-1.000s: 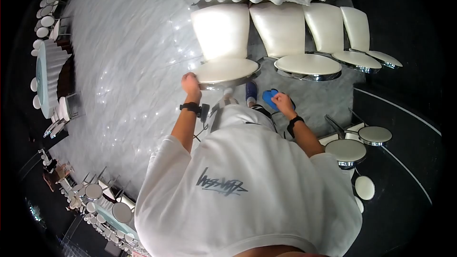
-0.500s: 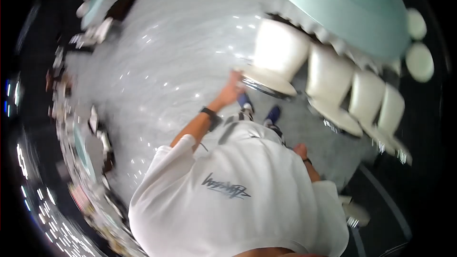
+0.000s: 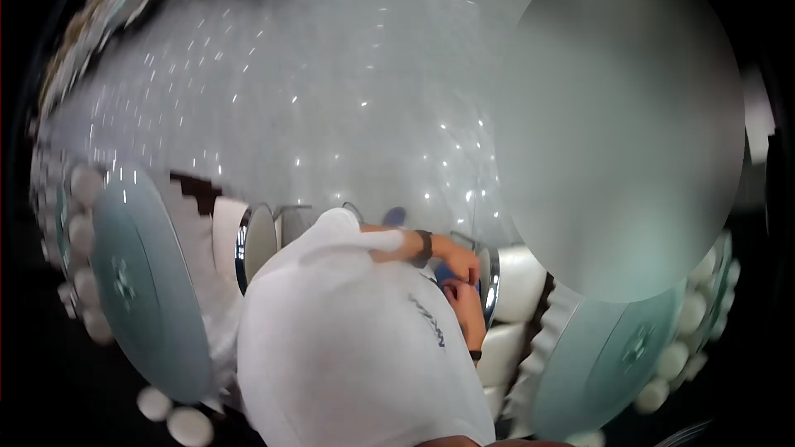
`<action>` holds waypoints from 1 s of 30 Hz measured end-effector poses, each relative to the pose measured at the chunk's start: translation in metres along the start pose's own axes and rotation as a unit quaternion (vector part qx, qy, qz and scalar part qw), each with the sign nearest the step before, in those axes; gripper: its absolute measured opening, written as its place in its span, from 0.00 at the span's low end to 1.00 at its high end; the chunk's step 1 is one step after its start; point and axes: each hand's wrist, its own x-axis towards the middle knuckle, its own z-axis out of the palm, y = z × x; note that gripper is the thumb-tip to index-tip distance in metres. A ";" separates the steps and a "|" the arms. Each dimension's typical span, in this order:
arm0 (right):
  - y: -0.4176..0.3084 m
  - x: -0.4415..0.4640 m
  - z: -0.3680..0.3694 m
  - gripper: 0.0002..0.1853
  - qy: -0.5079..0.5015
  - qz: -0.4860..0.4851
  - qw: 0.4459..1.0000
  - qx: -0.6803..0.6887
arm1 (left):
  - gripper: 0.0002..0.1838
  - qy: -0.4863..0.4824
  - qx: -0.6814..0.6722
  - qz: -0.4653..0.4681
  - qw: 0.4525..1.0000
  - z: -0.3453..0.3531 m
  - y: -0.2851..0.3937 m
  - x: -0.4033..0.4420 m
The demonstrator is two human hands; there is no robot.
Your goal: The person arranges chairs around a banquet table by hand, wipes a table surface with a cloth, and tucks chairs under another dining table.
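My left hand (image 3: 461, 264), with a dark watch on its wrist, reaches across the front of my white T-shirt (image 3: 364, 348). Its fingers are curled. Just below it is my right hand (image 3: 460, 293), which has a thin black band on the wrist; its fingers are bent too, and the two hands nearly meet. Between and beside them shows a blue patch (image 3: 447, 273); I cannot tell whether it is a shoe or something held. Any small thing in the fingers is hidden. Close to the hands on the right stands a cream chair (image 3: 520, 281) with a shiny metal edge.
Another cream chair (image 3: 262, 244) stands on my left. Round tables with pale green tops, one on the left (image 3: 149, 290) and one on the right (image 3: 609, 372), have chairs around them. Glossy grey floor (image 3: 331, 74) stretches ahead. A blurred oval covers the upper right.
My left hand has left the edge of a cream chair and come across my body to my right hand. The view has swung round, with tables now on both sides.
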 end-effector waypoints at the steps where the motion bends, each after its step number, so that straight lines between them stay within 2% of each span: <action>1: -0.033 0.015 -0.016 0.14 -0.017 -0.013 1.000 -0.009 | 0.23 0.033 -0.021 0.032 0.999 -0.020 0.009 -0.014; 3: -0.091 0.045 -0.042 0.14 -0.043 -0.027 0.998 -0.023 | 0.24 0.035 -0.017 0.048 0.998 -0.070 0.017 -0.043; 4: -0.096 0.065 -0.045 0.15 -0.046 -0.006 0.999 -0.015 | 0.25 0.030 0.001 0.044 0.999 -0.095 0.013 -0.051; 7: -0.120 0.118 -0.066 0.14 -0.027 -0.188 0.980 -0.057 | 0.24 0.036 0.052 0.040 0.997 -0.156 0.008 -0.087; 8: -0.133 0.132 -0.072 0.19 -0.028 -0.191 0.980 -0.047 | 0.24 0.043 0.063 0.037 0.996 -0.175 -0.001 -0.100; 10: -0.155 0.158 -0.087 0.20 -0.020 -0.193 0.979 -0.068 | 0.26 0.065 0.043 0.036 0.996 -0.204 0.000 -0.129; 13: -0.190 0.200 -0.097 0.21 -0.014 -0.192 0.979 -0.071 | 0.28 0.157 -0.064 0.022 0.985 -0.228 0.015 -0.174; 15: -0.205 0.233 -0.103 0.21 -0.015 -0.234 0.968 -0.094 | 0.25 0.248 -0.008 0.050 0.968 -0.241 0.000 -0.179; 16: -0.209 0.252 -0.102 0.21 0.013 -0.307 0.946 -0.103 | 0.24 0.285 0.039 0.068 0.955 -0.250 -0.006 -0.185; 17: -0.208 0.271 -0.106 0.20 -0.006 -0.314 0.945 -0.089 | 0.23 0.321 0.093 0.073 0.940 -0.258 -0.014 -0.202; 18: -0.206 0.300 -0.103 0.18 -0.024 -0.330 0.941 -0.067 | 0.23 0.354 0.092 0.046 0.929 -0.265 -0.025 -0.223; 20: -0.236 0.337 -0.108 0.14 -0.046 -0.362 0.924 -0.112 | 0.21 0.418 0.092 -0.001 0.904 -0.277 -0.041 -0.242; 23: -0.271 0.412 -0.118 0.14 -0.160 -0.377 0.897 -0.167 | 0.20 0.502 0.032 -0.079 0.861 -0.296 -0.051 -0.295; 24: -0.288 0.437 -0.111 0.14 -0.180 -0.415 0.877 -0.161 | 0.21 0.516 0.000 -0.094 0.852 -0.303 -0.055 -0.314; 27: -0.351 0.503 -0.097 0.13 -0.244 -0.523 0.802 -0.155 | 0.23 0.634 0.009 -0.085 0.769 -0.321 -0.087 -0.360; 29: -0.409 0.522 -0.080 0.13 -0.302 -0.581 0.740 -0.150 | 0.22 0.677 0.029 -0.139 0.722 -0.325 -0.070 -0.397; 30: -0.455 0.553 -0.062 0.14 -0.355 -0.657 0.658 -0.095 | 0.21 0.703 0.026 -0.191 0.685 -0.338 -0.045 -0.428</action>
